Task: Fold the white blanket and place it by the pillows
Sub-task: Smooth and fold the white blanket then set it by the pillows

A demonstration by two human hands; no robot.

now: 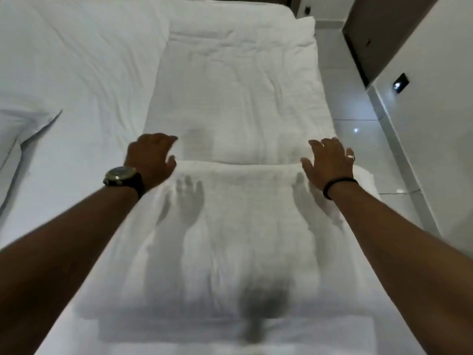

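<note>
One bed (76,73), white-sheeted, cut off at the left and bottom edges. One white blanket (238,98), laid as a long strip down the bed's right side, its near part doubled back so that a folded edge runs crosswise between the two hands; its far end reaches the bed's far right corner, and its near end is lost in blur and shadow. One pillow (23,126), only a corner showing at the left edge, well apart from the blanket. One tiled floor (358,119) to the right of the bed. One left hand (153,156), wristwatch (122,178) on the wrist, palm down at the left end of the fold, fingers loosely spread, gripping nothing. One right hand (330,160), palm down at the right end of the fold, fingers spread and relaxed. One dark band (337,187) on the right wrist; one ring (350,157) on a right finger.
</note>
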